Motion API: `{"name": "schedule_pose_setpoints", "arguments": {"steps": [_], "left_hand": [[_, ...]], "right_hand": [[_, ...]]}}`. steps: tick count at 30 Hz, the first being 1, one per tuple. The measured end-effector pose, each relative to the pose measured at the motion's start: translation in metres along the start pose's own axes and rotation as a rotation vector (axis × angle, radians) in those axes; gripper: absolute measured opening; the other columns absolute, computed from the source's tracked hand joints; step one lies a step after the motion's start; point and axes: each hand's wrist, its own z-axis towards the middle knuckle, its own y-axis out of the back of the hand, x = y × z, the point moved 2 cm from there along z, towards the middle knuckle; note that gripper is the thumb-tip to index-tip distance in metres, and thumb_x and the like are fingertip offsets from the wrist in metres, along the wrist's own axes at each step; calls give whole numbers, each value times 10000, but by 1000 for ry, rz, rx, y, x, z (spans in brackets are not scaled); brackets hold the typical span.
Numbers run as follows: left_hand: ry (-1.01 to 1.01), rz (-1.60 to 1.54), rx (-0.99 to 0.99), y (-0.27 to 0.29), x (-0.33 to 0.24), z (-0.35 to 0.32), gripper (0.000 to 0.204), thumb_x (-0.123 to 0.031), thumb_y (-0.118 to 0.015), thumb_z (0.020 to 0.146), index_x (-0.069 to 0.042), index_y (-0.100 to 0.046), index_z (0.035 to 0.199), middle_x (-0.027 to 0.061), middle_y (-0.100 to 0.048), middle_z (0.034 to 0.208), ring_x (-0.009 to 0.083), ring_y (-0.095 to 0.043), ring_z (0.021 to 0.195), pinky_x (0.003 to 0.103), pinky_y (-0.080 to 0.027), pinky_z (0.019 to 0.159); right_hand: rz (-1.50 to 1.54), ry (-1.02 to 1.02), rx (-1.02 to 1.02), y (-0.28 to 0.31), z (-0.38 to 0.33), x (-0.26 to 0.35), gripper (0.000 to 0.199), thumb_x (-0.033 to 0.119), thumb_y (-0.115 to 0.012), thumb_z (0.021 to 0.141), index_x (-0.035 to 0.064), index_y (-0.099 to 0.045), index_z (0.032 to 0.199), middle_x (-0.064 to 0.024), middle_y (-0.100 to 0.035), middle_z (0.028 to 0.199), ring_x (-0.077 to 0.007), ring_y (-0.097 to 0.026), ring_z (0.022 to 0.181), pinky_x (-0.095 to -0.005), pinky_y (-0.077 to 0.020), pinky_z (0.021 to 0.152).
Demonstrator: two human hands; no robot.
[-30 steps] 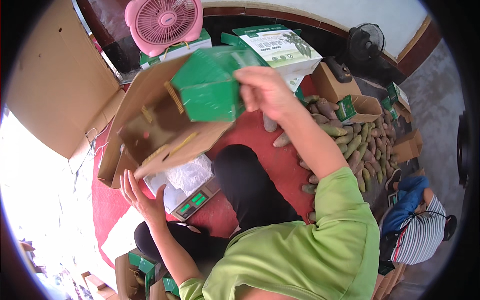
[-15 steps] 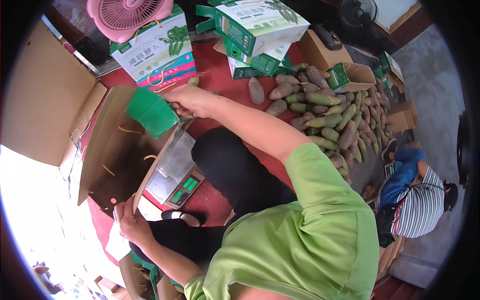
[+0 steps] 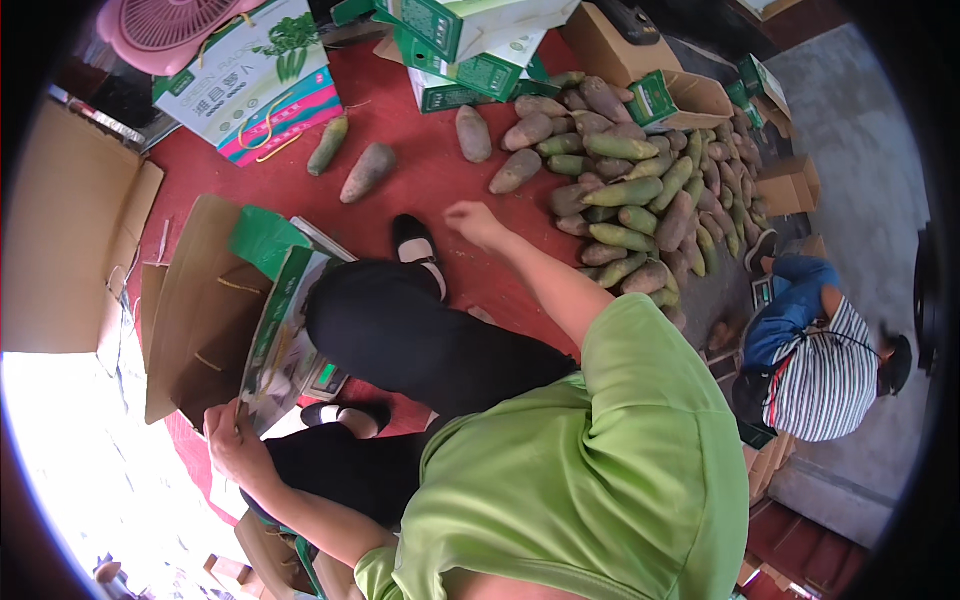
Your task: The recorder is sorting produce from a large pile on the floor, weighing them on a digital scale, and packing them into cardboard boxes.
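My left hand (image 3: 238, 448) is closed on the near rim of an open cardboard carton (image 3: 195, 330), brown inside, with cord handles and a green flap (image 3: 268, 240). The carton rests tilted on a digital scale (image 3: 325, 378), mostly hidden behind it. Away from the carton, my right hand (image 3: 478, 225) hangs over the red floor, loosely bent and seemingly holding nothing. The nearest long radishes to it are a brownish one (image 3: 515, 171) and another brownish one (image 3: 473, 134). Two more, one green (image 3: 328, 145) and one brownish (image 3: 368, 172), lie beyond the carton.
A large heap of green and brownish radishes (image 3: 640, 200) lies to the right. Green-and-white cartons (image 3: 470, 50) are stacked at the far side, near a printed box (image 3: 250, 85) and a pink fan (image 3: 175, 30). A person in a striped shirt (image 3: 825, 370) sits at far right.
My right hand has let go of the carton's green flap and moved right over the floor. The carton has swung slightly, and its printed side now shows. My left hand keeps its hold.
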Motion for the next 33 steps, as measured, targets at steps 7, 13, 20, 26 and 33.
{"name": "schedule_pose_setpoints", "arguments": {"steps": [7,13,20,26,33], "left_hand": [[-31,-70,47,-2,-3,-2,124,-34,-641,785,-28,-672,904,87,-588,837,260,-608,776,369,-463,658],[-31,-105,86,-3,-8,0,123,-5,-631,788,1,-658,907,101,-577,825,256,-602,761,355,-460,660],[-30,-164,52,-2,-3,-5,118,16,-629,794,8,-657,909,96,-571,817,240,-588,745,338,-460,664],[-62,-150,17,-5,-17,3,118,26,-621,799,14,-659,910,103,-577,831,245,-588,758,333,-461,685],[-37,-59,-6,4,-27,1,159,50,-603,774,20,-659,921,119,-588,846,273,-594,797,354,-465,713]], "right_hand": [[82,-574,-89,61,-67,-109,194,171,-654,802,49,-688,949,-65,-665,760,-163,-623,634,-323,-515,575],[487,-810,-388,147,-70,-145,275,208,-662,840,110,-572,1082,-52,-626,942,-214,-613,805,-399,-508,691],[960,-767,-648,199,-42,-156,632,310,-675,860,121,-362,1376,-182,-330,1426,-355,-468,1168,-493,-472,906],[1152,-699,-846,229,-28,-184,755,310,-712,834,-9,-301,1381,-193,-292,1434,-345,-357,1302,-487,-423,996],[1271,-753,-841,229,-14,-201,843,394,-836,677,11,-363,1259,-152,-394,1217,-281,-486,1048,-407,-492,879]]}}
